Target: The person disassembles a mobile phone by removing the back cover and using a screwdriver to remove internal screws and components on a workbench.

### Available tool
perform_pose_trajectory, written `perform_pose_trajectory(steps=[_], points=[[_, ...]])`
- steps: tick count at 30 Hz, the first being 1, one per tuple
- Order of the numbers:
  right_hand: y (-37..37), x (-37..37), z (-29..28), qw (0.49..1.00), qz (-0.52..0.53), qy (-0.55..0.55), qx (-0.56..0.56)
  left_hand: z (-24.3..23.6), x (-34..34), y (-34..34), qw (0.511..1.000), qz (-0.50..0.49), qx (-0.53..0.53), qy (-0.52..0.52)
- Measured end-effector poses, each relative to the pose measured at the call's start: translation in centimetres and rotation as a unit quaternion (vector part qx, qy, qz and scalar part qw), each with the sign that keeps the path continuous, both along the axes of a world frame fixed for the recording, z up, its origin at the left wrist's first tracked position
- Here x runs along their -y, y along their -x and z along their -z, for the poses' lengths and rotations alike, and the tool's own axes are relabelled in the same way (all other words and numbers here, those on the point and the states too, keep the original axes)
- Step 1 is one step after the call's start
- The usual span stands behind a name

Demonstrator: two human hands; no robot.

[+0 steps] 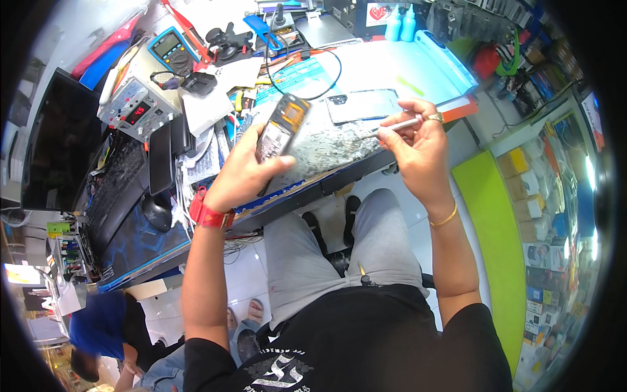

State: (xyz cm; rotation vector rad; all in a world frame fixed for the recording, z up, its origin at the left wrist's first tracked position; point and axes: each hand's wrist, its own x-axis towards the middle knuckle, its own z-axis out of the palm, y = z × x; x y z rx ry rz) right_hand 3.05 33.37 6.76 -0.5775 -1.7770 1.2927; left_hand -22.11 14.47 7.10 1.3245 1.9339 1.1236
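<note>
My left hand [245,170] holds an opened phone [282,127], tilted over the bench, with a black battery and orange-yellow inner parts showing. My right hand [418,147] grips a slim silver tool [401,125] between thumb and fingers, its tip pointing left over the worn, speckled work mat [326,150]. Just beyond that hand a pale, glossy phone or back panel [359,104] with a camera block lies on the mat. A black cable [337,78] loops above the two hands.
Left: power supply [137,111], multimeter [171,49], monitor [55,137], keyboard [111,196], mouse [157,210], scattered tools. Back right: blue bottles [394,26], long blue roll or case [444,60]. Right: green bench [483,248], glass showcase [542,255]. Other people [98,326] at lower left.
</note>
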Motion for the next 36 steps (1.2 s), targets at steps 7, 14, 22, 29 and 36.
perform_pose_trajectory(steps=[7,14,22,29,36], points=[[-0.4,0.7,0.6,0.997,-0.028,0.055,-0.037,2.5,3.1,-5.3,0.516,0.173,0.806,-0.232],[-0.3,1.2,0.3,0.998,-0.035,0.046,-0.030,3.9,3.2,-7.2,0.466,0.179,0.829,-0.250],[-0.4,1.2,0.1,0.998,-0.027,0.058,-0.020,3.3,3.4,-8.2,0.512,0.129,0.807,-0.265],[-0.2,1.0,0.7,0.998,-0.029,0.049,-0.032,4.3,3.0,-12.5,0.598,-0.032,0.713,-0.364],[-0.4,0.8,0.8,0.998,-0.024,0.030,-0.044,3.6,-0.2,-13.9,0.672,-0.284,0.603,-0.323]])
